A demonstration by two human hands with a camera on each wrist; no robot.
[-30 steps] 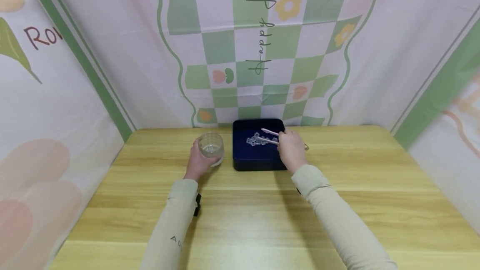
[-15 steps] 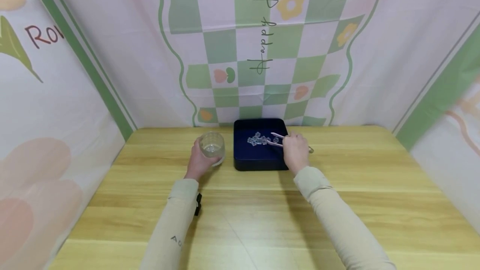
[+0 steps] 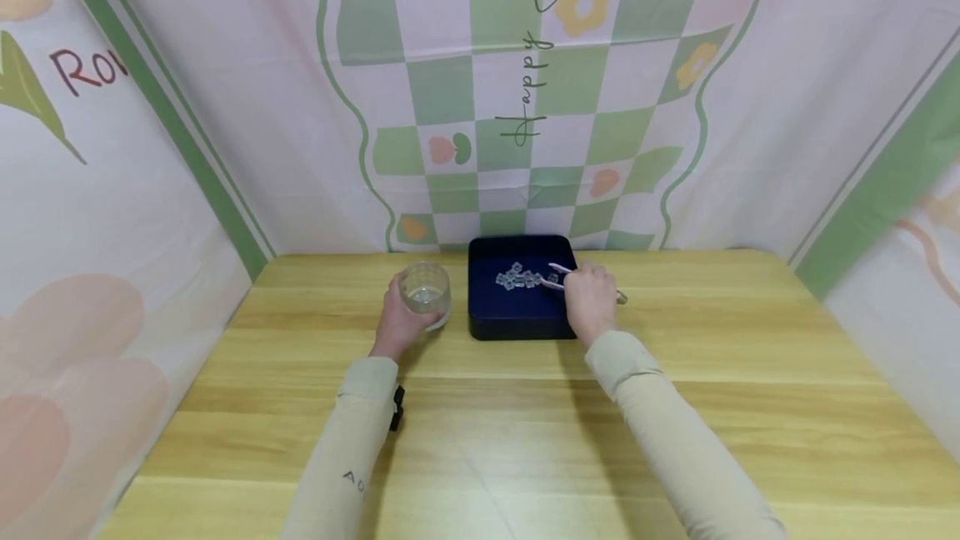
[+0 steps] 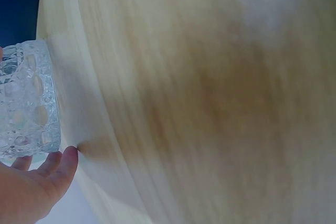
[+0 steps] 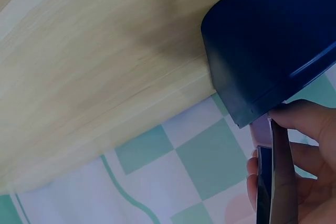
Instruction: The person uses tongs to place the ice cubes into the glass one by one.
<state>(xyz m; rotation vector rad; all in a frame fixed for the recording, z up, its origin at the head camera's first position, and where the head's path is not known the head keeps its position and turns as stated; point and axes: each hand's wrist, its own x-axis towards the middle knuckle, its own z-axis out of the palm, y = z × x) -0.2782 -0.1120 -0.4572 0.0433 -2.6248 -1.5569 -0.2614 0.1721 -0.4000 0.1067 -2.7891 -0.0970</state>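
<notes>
My left hand point(image 3: 401, 322) holds a clear glass point(image 3: 426, 294) that stands on the table left of a dark blue tray. In the left wrist view the glass point(image 4: 29, 100) shows a patterned, dimpled wall, with fingers point(image 4: 63, 171) along its side. My right hand point(image 3: 591, 302) grips metal tongs point(image 3: 555, 284) over the tray's right side, their two arms spread apart. Several clear cubes point(image 3: 517, 277) lie clustered inside the tray point(image 3: 521, 327), and a single cube point(image 3: 552, 278) sits apart near the tong tips. Whether the tips touch that cube cannot be told.
The wooden table point(image 3: 480, 432) reaches back to a hanging cloth point(image 3: 502, 148) with green checks, just behind the tray. More printed cloth point(image 3: 90, 273) closes off the left side. In the right wrist view the tray's outer wall point(image 5: 262, 51) stands beside the hand.
My right hand has moved a little to the right with the tongs, so their tips left the cluster and now lie by the single cube. The left hand stays on the glass.
</notes>
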